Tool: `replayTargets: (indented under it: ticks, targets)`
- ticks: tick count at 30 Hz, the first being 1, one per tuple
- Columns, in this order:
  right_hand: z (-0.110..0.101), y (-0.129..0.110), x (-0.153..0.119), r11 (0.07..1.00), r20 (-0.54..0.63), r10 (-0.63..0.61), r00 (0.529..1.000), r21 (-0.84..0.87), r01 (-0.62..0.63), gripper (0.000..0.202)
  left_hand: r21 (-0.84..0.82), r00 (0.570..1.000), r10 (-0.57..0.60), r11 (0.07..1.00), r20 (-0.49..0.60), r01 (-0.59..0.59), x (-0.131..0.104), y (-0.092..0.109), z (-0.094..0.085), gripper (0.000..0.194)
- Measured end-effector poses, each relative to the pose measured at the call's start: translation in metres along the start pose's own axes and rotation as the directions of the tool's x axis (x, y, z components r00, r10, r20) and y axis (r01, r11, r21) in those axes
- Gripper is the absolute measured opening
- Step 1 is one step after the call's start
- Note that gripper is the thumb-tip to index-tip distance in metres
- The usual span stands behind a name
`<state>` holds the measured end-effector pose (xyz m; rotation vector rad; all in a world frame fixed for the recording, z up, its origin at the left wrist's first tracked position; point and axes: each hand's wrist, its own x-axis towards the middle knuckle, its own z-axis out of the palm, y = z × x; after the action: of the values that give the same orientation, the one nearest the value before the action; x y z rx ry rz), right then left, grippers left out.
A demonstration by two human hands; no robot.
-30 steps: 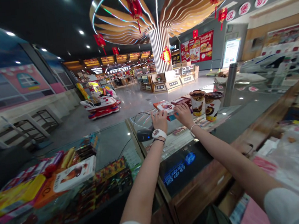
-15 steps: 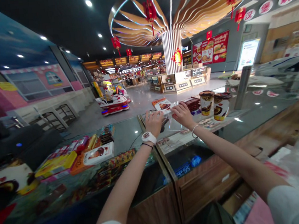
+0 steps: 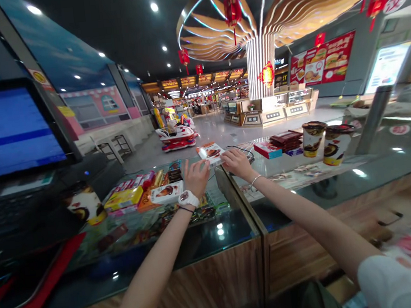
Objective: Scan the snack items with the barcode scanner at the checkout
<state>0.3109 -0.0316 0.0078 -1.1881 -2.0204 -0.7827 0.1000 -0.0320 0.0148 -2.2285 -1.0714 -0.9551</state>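
Fingers (image 3: 228, 156) hold white box (image 3: 210, 152), long axis pointing away

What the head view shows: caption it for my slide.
Left hand and right hand holding a white-and-orange box at a glass counter, two patterned cups standing to the right.

Frame centre: a box (image 3: 210, 151) between the left grip (image 3: 196, 178) and right grip (image 3: 238, 163). On the worktop (image 3: 235, 224), left of centre, snack packs (image 3: 124, 198); farther left, a cup (image 3: 88, 205), then a monitor (image 3: 12, 130). Right of centre, in order: a carton (image 3: 268, 150), stacked packets (image 3: 287, 140), two tall cups (image 3: 334, 145). Behind, upper right, a column (image 3: 260, 67).
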Motion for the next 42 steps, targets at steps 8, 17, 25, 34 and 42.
replayTargets:
  ticks: [8,17,25,34,42]
  targets:
    - [0.012,-0.025,-0.002,0.997,-0.029,-0.034,0.999,0.069,0.036,0.029,-0.026,0.999,-0.049,0.998,-0.009,0.049,-0.010,-0.027,-0.002,0.026]
    - [0.002,-0.024,-0.010,0.994,-0.039,-0.004,0.999,0.110,0.008,0.039,-0.037,1.000,-0.007,0.999,-0.013,0.007,-0.014,-0.018,0.003,0.024]
    - [0.006,-0.020,-0.014,0.993,-0.024,0.000,1.000,0.116,0.003,0.039,-0.067,1.000,-0.008,0.998,0.030,0.010,-0.016,-0.017,-0.001,0.031]
    - [0.000,-0.017,-0.008,0.958,-0.021,-0.020,1.000,0.285,0.025,0.043,-0.087,0.997,-0.066,0.994,0.030,0.068,-0.017,-0.019,0.005,0.026]
    - [-0.010,0.046,-0.013,0.950,0.064,0.025,0.998,0.308,-0.043,0.048,-0.099,0.994,-0.105,0.989,0.040,0.108,-0.017,-0.024,0.010,0.026]
